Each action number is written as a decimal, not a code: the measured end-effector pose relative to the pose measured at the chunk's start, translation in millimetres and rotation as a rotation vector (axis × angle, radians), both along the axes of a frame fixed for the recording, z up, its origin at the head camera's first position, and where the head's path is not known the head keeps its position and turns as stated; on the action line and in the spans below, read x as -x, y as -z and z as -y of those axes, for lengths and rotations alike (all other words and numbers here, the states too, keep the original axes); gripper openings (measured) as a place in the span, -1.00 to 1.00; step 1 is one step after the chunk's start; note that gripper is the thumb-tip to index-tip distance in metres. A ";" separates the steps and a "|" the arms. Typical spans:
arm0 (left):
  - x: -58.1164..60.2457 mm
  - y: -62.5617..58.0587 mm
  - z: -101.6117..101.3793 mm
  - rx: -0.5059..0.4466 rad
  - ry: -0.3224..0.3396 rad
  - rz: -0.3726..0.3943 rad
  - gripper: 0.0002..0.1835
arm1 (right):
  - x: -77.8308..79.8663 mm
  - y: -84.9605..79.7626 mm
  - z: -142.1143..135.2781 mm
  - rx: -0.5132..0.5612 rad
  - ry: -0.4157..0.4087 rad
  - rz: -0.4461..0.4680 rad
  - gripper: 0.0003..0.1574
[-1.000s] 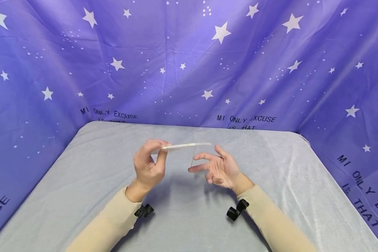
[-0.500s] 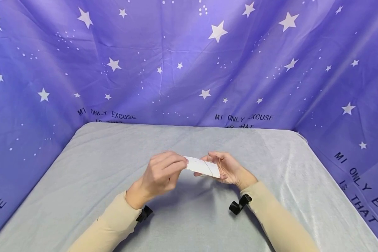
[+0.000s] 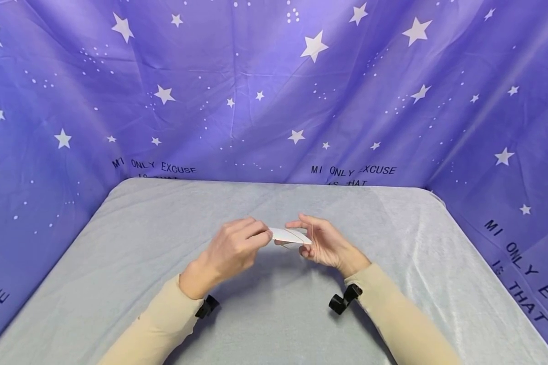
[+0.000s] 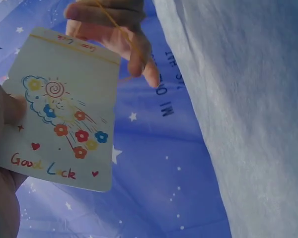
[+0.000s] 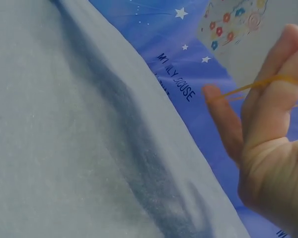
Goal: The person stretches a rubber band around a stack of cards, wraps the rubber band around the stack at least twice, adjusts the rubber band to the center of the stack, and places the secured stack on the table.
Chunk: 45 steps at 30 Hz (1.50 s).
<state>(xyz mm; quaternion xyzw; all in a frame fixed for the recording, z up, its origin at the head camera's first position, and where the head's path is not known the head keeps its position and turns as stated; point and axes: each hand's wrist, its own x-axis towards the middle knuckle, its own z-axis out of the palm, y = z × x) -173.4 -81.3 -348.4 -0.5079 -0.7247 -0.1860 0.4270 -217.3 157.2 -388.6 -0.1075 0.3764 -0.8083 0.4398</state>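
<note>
though thin, smooth round-cornered white card (image 4: 64, 114) under narrow orange elastic (image 4: 74, 49)

Card (image 3: 287, 235) (edge-on a second ago) tilted

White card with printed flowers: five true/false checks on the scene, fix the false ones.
1. The left hand grips the white rectangular card printed with flowers. True.
2. The card is set down. False: it is held above the grey cloth-covered table.
3. A thin orange elastic-looking band is on the right hand. True.
4. The card reads "Happy Birthday". False: "Good Luck".
5. The blue-purple fabric backdrop bears white stars. True.
</note>
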 end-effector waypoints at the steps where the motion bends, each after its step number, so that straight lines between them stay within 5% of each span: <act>1: 1.0 0.7 1.0 0.009 -0.013 -0.002 -0.81 | 0.0 0.7 0.6 -0.002 0.006 -0.002 -0.37; 14: 9.7 13.4 7.3 0.146 -0.158 -0.002 -0.79 | -9.5 3.5 14.9 -0.078 0.077 0.009 -0.28; 19: 11.5 18.1 7.1 0.152 -0.162 0.001 -0.76 | -16.5 -0.6 21.0 -0.070 0.082 0.045 -0.25; 25: 9.3 17.6 4.8 0.160 -0.160 -0.011 -0.80 | -18.6 -1.1 23.9 -0.013 0.071 0.073 -0.44; 39: 10.4 15.1 4.4 0.065 -0.149 0.019 -0.76 | -22.2 -8.4 27.7 -0.005 0.317 0.082 -0.82; 45: 11.7 14.4 6.1 0.038 -0.145 0.007 -0.75 | -18.3 -9.9 26.3 0.023 0.377 0.135 -0.63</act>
